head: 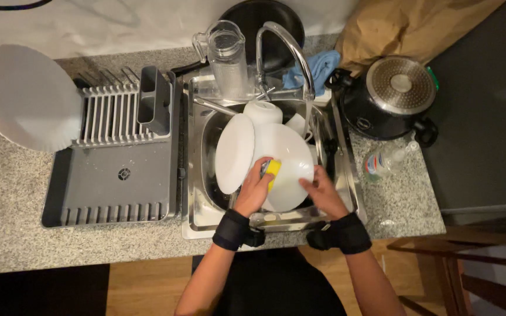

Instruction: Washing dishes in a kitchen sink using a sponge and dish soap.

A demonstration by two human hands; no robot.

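At the bottom centre of the frame, two bare forearms with black wrist bands reach up into a steel sink (197, 175). The left hand (257, 190) is curled around a yellow sponge (273, 169), fingers closed on it and pressing it against a white plate (285, 161) held over the basin at mid-frame. The right hand (323, 190) grips that plate's lower right edge, fingers pinched on the rim. A second white plate (234, 153) leans on edge just left of the first, and a white mug (263, 111) lies tipped behind them, under the curved chrome tap (288, 41).

Left of the sink sits one grey drying rack (112, 175) with a cutlery holder; a third white plate (24, 96) stands in it at the upper left. To the right of the sink, on the speckled counter (7, 193), lies one clear bottle (385, 161) with a coloured label, and beyond it one black pot (390, 96) with a metal lid. Along the top edge: one clear jug (228, 55), one dark pan (265, 26), one blue cloth (321, 67) and one crumpled brown paper bag (405, 23) at the upper right.
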